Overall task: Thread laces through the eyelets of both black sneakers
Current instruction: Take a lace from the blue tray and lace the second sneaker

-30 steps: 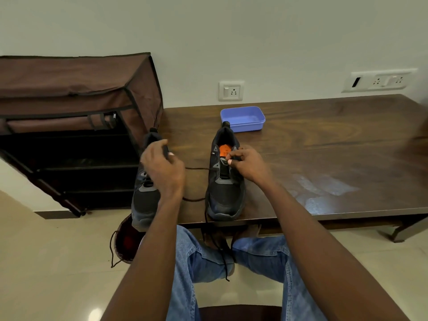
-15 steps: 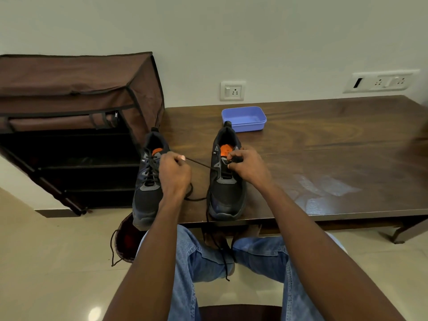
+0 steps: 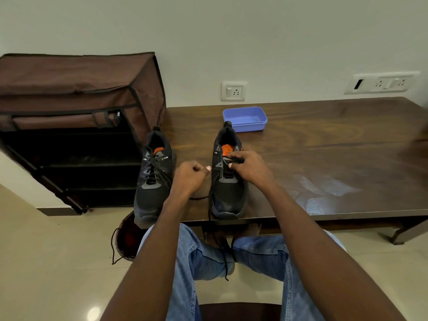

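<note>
Since a moment ago, the left hand point(image 3: 191, 176) has slid rightward off the laced black left sneaker point(image 3: 152, 179) to just beside the black right sneaker point(image 3: 228, 181), fingers curled, pinching a thin black lace point(image 3: 216, 172). Fingers of the right hand point(image 3: 249, 169) grip the lace at that shoe's upper eyelets. Both shoes stand near the dark wooden table's point(image 3: 324, 147) front edge; lace ends dangle over blue jeans point(image 3: 261, 256).

Two sneakers point(image 3: 154, 179) point(image 3: 228, 179), one blue tray point(image 3: 245, 118), two sockets point(image 3: 233, 91) point(image 3: 382, 83).
</note>
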The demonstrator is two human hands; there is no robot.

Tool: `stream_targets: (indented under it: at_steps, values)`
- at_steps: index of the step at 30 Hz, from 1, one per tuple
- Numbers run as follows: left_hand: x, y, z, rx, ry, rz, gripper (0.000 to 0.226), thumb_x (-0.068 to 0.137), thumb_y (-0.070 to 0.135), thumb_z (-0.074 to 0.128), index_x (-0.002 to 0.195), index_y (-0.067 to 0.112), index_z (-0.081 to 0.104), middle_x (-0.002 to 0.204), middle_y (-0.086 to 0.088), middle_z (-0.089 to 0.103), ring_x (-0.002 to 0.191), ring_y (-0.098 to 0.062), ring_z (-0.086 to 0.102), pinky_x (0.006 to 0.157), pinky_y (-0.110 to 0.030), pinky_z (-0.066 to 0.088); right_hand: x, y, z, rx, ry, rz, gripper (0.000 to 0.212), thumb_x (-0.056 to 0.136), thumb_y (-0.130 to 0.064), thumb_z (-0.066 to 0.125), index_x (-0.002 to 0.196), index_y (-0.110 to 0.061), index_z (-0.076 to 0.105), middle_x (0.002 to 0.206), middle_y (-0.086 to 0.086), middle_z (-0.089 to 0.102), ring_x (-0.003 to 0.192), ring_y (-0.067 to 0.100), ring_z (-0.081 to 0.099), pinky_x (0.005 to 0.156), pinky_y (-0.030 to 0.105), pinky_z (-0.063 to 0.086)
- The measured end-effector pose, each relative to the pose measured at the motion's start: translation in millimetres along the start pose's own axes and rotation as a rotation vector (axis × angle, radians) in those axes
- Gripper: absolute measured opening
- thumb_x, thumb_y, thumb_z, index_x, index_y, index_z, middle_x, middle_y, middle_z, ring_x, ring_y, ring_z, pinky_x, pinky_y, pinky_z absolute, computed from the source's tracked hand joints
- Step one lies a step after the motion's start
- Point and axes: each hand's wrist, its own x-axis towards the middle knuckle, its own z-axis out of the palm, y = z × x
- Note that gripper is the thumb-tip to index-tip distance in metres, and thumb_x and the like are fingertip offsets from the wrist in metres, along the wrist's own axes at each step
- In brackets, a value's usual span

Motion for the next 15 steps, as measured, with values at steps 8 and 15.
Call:
stream_targets:
  at_steps: [8,15]
  values:
    - [-1,-2,0,-0.035,-0.457,-0.228,0.023,0.091,0.018,0.072,0.073,0.012,0.059,0.065,-0.004,0.060,0.051,-0.010,0.052,0.046,-0.020,0.042,-36,-15,4,0.242,0.171,0.114,0.007,0.094,-0.014,0.061,0.091,-0.019,0.064,0.087,0.001,0.071,0.057,0.010,0.063,0.056,0.028,0.055]
    - [-1,7,-7,-0.520,-0.196,-0.333,0.021,0.082,0.020,0.079,0.071,0.013,0.063,0.052,0.006,0.044,0.037,-0.004,0.030,0.035,-0.017,0.019,-71,-23,20,0.647,-0.291,0.216,0.022,0.089,-0.013,0.070,0.105,0.002,0.063,0.081,0.008,0.075,0.034,0.007,0.034,0.033,0.020,0.022]
